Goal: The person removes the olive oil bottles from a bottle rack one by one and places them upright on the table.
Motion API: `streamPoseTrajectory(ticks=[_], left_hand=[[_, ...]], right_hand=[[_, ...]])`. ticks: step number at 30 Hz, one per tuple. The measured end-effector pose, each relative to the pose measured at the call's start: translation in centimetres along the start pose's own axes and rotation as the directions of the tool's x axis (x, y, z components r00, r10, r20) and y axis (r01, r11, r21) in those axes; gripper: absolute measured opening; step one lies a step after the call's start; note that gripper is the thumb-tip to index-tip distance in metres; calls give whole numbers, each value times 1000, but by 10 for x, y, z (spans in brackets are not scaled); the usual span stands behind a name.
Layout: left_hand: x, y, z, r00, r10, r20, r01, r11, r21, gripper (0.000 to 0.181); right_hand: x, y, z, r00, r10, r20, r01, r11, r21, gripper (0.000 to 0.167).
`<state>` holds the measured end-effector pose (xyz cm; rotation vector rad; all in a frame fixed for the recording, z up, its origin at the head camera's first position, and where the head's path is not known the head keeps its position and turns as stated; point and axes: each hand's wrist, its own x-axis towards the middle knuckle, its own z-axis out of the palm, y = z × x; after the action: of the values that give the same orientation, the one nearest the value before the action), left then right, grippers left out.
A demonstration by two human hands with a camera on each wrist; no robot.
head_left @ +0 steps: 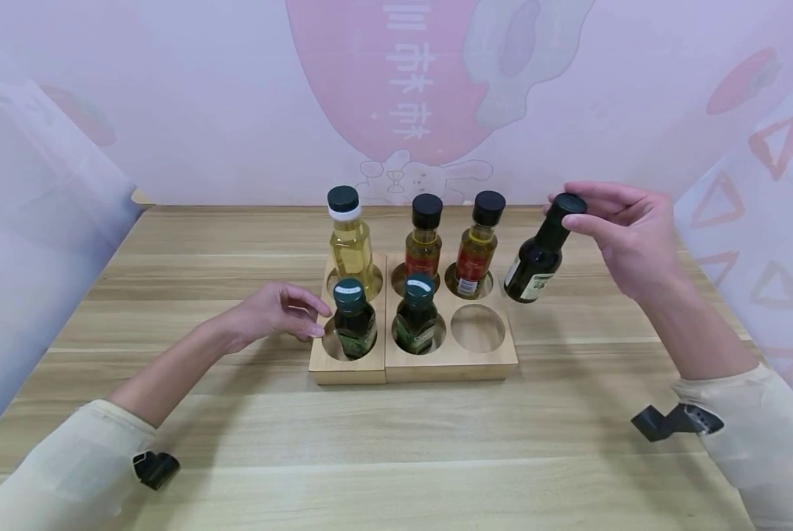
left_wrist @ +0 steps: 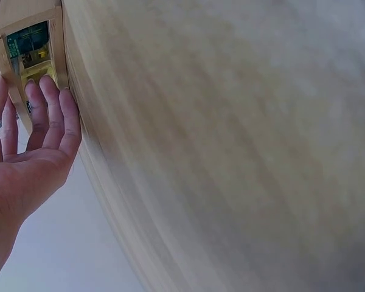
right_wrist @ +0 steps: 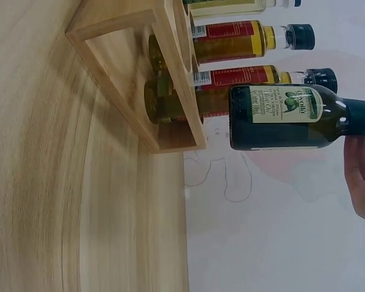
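My right hand pinches the dark cap of an olive oil bottle between thumb and fingers. The bottle hangs tilted in the air, right of a wooden bottle rack; its cream label faces the right wrist camera. Bare wood shows in the rack's front right round hole. At the rack's left side is my left hand, fingers loosely extended beside a dark green-capped bottle; in the left wrist view the fingertips lie at the rack's side, contact unclear.
Another dark bottle stands in the front middle hole. Behind are a clear bottle of pale yellow oil and two red-labelled oil bottles, one in the middle and one at right. A printed cloth hangs behind the wooden table.
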<state>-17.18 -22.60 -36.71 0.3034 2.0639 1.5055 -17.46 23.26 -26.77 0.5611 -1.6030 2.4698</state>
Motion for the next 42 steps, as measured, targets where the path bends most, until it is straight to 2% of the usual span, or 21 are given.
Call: streamPoseTrajectory(ticks=[6,13,26,42], left_hand=[[0,1,0,1000,-4,-1,4,1000,-2,39],[0,2,0,1000,-11,4,11,1000,5,39],[0,3,0,1000,-30,-6,30,999,14,39],[2,2,0,1000,-11,1,11,1000,17,38]], right_hand=[[3,2,-7,1000,2,-18,-1,1000,6,35],[6,6,-17,999,30,10,-31,998,50,36],[12,13,-27,997,55,-56,-56,998,-11,35],[19,20,-35,985,113,-133,-126,987,-99,34]])
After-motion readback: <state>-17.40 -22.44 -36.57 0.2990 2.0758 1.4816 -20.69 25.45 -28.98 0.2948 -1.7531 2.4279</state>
